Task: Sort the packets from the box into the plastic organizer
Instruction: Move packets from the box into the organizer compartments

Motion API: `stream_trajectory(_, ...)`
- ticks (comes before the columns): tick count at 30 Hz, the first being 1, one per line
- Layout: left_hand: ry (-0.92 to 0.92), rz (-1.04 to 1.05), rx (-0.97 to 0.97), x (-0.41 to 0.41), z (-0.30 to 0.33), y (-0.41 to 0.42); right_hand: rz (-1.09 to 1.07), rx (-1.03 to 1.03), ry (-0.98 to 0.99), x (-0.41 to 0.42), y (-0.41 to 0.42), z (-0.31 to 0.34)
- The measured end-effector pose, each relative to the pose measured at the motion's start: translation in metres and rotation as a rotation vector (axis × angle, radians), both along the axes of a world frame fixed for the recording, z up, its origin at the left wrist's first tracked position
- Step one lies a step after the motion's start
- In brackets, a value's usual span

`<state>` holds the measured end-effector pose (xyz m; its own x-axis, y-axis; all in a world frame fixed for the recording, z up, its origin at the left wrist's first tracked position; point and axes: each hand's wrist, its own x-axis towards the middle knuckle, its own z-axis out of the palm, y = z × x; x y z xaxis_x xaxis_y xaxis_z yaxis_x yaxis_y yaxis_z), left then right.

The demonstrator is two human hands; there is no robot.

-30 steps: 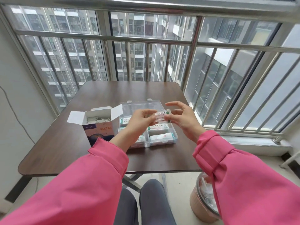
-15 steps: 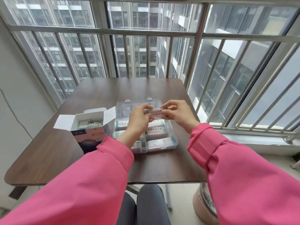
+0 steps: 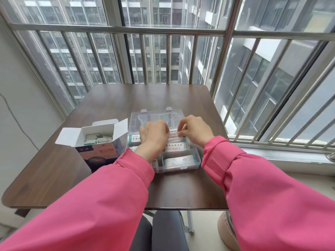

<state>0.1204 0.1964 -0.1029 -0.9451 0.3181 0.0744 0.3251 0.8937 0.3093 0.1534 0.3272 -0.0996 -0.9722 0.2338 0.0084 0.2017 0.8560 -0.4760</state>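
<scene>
A clear plastic organizer (image 3: 196,163) sits on the brown table (image 3: 112,104), its lid (image 3: 157,115) lying open behind it. White packets fill several of its compartments. My left hand (image 3: 154,136) and my right hand (image 3: 195,130) both pinch one white packet (image 3: 173,135), held low over the far right compartment. To the left stands an open white cardboard box (image 3: 97,142) with several more packets (image 3: 97,139) inside.
A metal window grille (image 3: 228,51) runs along the table's far and right sides, with a sill (image 3: 282,153) to the right. A pinkish bin (image 3: 226,232) stands on the floor under the table's right corner. My knees show below the near edge.
Both hands have lowered the packet from above the organizer down to its far right compartment. The camera has tilted closer to the table.
</scene>
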Motion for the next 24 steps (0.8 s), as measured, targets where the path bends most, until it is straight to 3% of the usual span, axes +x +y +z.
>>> stream_trajectory(3, 0.063, -0.012, -0.147, 0.000, 0.002, 0.003, 0.006, 0.056, -0.029, -0.002, -0.002, -0.001)
stream_trajectory(8, 0.065, -0.031, -0.231, 0.002, 0.007, 0.005, 0.014, 0.185, -0.016, -0.001, -0.004, -0.002)
stream_trajectory(24, -0.039, -0.020, -0.092, 0.006, 0.010, -0.014, -0.100, 0.115, -0.025, 0.015, -0.012, 0.013)
